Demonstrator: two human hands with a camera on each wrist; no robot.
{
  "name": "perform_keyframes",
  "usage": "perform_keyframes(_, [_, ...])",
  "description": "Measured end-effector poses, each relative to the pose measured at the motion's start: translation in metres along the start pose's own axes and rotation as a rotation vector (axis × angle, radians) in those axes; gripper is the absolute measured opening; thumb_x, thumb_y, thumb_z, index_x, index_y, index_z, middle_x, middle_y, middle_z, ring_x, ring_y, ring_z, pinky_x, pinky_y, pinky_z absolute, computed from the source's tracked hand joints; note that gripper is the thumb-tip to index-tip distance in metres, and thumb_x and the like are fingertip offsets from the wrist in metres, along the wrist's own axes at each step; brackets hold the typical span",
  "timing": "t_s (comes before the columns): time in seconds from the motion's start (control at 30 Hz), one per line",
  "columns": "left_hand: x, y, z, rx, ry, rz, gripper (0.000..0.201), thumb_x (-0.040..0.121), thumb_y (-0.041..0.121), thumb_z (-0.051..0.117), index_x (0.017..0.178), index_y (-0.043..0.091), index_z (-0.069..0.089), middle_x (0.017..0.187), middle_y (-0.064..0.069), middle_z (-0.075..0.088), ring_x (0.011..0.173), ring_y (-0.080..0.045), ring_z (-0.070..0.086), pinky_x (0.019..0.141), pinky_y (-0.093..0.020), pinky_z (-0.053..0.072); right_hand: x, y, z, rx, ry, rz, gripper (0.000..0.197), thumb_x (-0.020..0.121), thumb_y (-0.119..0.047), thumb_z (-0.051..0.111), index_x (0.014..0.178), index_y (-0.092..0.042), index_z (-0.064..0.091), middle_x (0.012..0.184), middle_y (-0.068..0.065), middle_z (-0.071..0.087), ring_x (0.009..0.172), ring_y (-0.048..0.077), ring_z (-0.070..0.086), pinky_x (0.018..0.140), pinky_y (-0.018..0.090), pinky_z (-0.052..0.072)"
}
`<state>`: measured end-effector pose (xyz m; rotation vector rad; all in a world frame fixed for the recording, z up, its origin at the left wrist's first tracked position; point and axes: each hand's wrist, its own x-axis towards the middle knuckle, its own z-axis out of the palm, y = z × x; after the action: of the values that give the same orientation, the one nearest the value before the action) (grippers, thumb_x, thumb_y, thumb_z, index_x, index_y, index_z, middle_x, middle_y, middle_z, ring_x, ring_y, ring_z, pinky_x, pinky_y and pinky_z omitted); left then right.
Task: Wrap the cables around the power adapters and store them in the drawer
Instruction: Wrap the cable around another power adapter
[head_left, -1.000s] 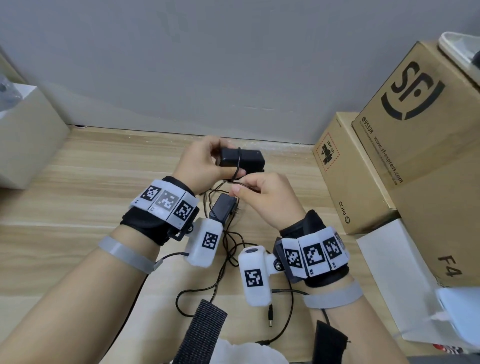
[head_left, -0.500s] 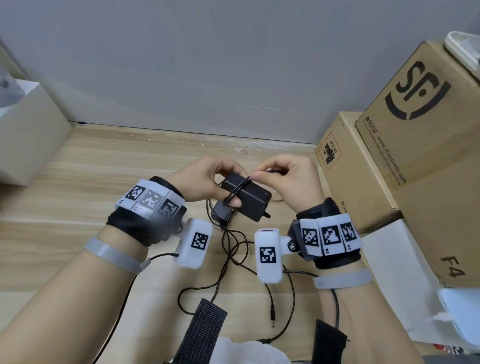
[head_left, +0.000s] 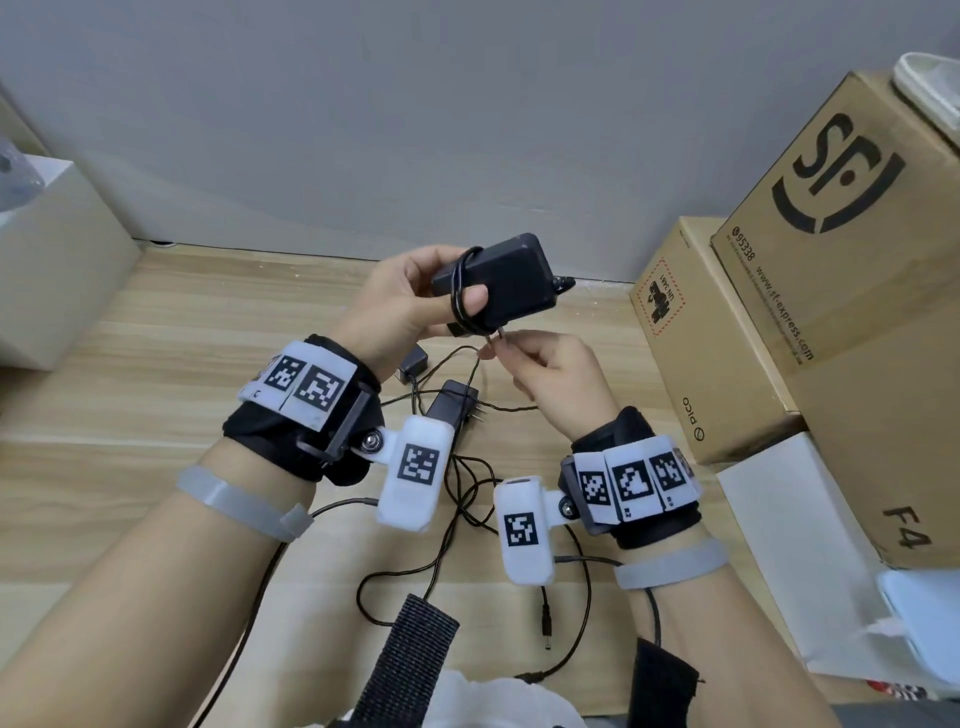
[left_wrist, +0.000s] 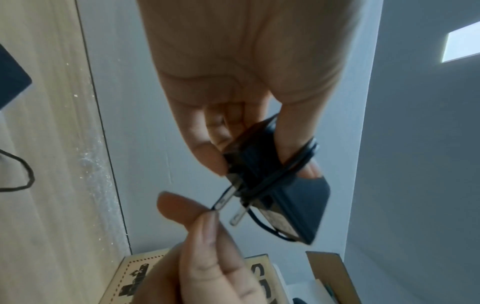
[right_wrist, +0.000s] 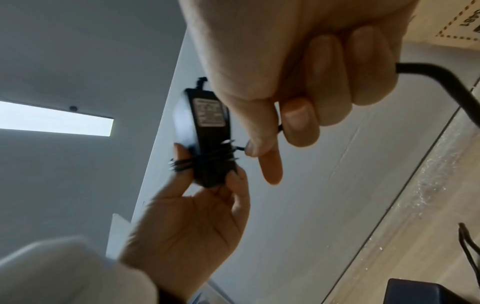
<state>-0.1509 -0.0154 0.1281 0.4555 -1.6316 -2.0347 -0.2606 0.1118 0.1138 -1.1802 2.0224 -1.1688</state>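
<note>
My left hand (head_left: 415, 301) holds a black power adapter (head_left: 511, 283) up above the wooden table (head_left: 156, 364), thumb pressed on its face. A few turns of thin black cable (head_left: 457, 291) circle the adapter's left end and the thumb. Just below it my right hand (head_left: 540, 371) pinches the same cable (head_left: 496, 340) between thumb and forefinger. The left wrist view shows the adapter (left_wrist: 291, 195), its two plug prongs (left_wrist: 237, 217) and the right hand's fingertips (left_wrist: 207, 218) on the cable. Two more black adapters (head_left: 452, 402) (head_left: 413, 361) lie on the table among loose cable.
Stacked cardboard boxes (head_left: 841, 260) stand at the right, one smaller box (head_left: 701, 338) close to my right hand. A white box (head_left: 52, 260) sits at the far left. Loose cable and a barrel plug (head_left: 545, 629) lie near the front edge. A grey wall (head_left: 415, 130) is behind.
The left hand lifted the adapter up and away and turned it. The right hand dropped from above the adapter to just beneath it, carrying the cable around.
</note>
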Motion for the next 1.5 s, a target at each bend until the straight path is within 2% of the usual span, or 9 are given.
perform_keyframes(0.27, [0.0,-0.005,0.006,0.1,0.157,-0.037,0.027,0.072,0.009,0.072,0.096,0.014,0.061,0.089,-0.004,0.064,0.071,-0.012,0.066,0.058,-0.021,0.053,-0.005,-0.003,0.002,-0.116,-0.012,0.014,0.022,0.091,-0.019,0.052,0.097,-0.01,0.072,0.038,-0.029,0.047,0.048,-0.013,0.047,0.051,0.007,0.031])
perform_keyframes(0.47, [0.004,-0.012,0.004,0.329,0.269,-0.003,0.03,0.071,0.011,0.077,0.095,0.015,0.059,0.084,0.002,0.06,0.076,-0.012,0.058,0.063,-0.02,0.052,-0.011,-0.012,0.004,-0.138,-0.016,-0.036,0.022,0.088,-0.024,0.058,0.081,-0.011,0.073,0.066,0.01,0.066,0.063,0.018,0.056,0.066,0.033,0.045])
perform_keyframes(0.6, [0.003,-0.012,-0.002,0.644,0.195,0.023,0.035,0.066,0.009,0.08,0.092,0.018,0.059,0.083,0.007,0.058,0.08,-0.009,0.054,0.073,-0.015,0.044,-0.012,-0.023,-0.005,-0.084,0.06,-0.106,0.012,0.08,-0.024,0.069,0.074,-0.015,0.074,0.06,-0.004,0.063,0.058,0.006,0.054,0.059,0.024,0.042])
perform_keyframes(0.77, [-0.005,-0.009,-0.004,0.805,-0.12,-0.109,0.037,0.062,0.011,0.083,0.092,0.018,0.064,0.083,0.007,0.061,0.084,-0.014,0.058,0.076,-0.024,0.047,-0.001,-0.028,-0.022,-0.117,0.125,-0.129,0.014,0.065,-0.025,0.081,0.061,-0.025,0.067,0.054,-0.015,0.058,0.05,-0.003,0.05,0.054,0.012,0.038])
perform_keyframes(0.93, [-0.01,-0.002,-0.013,0.586,-0.296,-0.123,0.042,0.058,0.011,0.085,0.088,0.027,0.062,0.086,0.013,0.066,0.087,-0.003,0.06,0.076,-0.014,0.045,0.005,-0.011,-0.027,-0.016,0.149,-0.116,0.015,0.072,-0.017,0.076,0.065,-0.028,0.067,0.065,-0.014,0.064,0.062,-0.002,0.057,0.066,0.015,0.047])
perform_keyframes(1.13, [-0.012,-0.002,-0.008,0.159,-0.287,-0.04,0.055,0.042,0.044,0.088,0.089,0.025,0.068,0.083,0.011,0.071,0.078,-0.002,0.065,0.065,-0.012,0.05,0.008,0.017,-0.013,0.081,0.15,-0.047,0.022,0.084,-0.006,0.06,0.084,-0.025,0.071,0.073,-0.012,0.067,0.076,0.007,0.062,0.074,0.031,0.05])
perform_keyframes(1.27, [-0.01,-0.001,0.002,0.015,-0.175,-0.015,0.064,0.043,0.036,0.089,0.096,0.013,0.061,0.083,0.006,0.07,0.074,-0.011,0.067,0.059,-0.021,0.054,0.006,0.021,0.001,0.086,0.116,0.007,0.029,0.084,-0.018,0.056,0.056,-0.01,0.06,0.052,-0.007,0.048,0.054,0.012,0.041,0.061,0.027,0.031])
perform_keyframes(1.37, [-0.01,-0.001,0.006,0.016,-0.07,-0.019,0.044,0.051,0.022,0.079,0.091,0.017,0.063,0.081,0.006,0.07,0.075,-0.013,0.066,0.065,-0.028,0.058,0.004,0.017,0.01,0.1,0.037,0.015,0.031,0.08,-0.028,0.048,0.049,-0.028,0.056,0.041,-0.012,0.043,0.045,0.006,0.035,0.055,0.025,0.026])
perform_keyframes(1.5, [-0.012,0.001,0.011,0.02,0.03,-0.017,0.029,0.064,0.01,0.072,0.09,0.016,0.063,0.082,0.001,0.069,0.071,-0.013,0.067,0.057,-0.024,0.056,0.001,0.011,0.011,0.035,-0.048,0.007,0.026,0.093,-0.022,0.047,0.074,-0.018,0.065,0.039,-0.015,0.042,0.051,0.01,0.033,0.056,0.026,0.026])
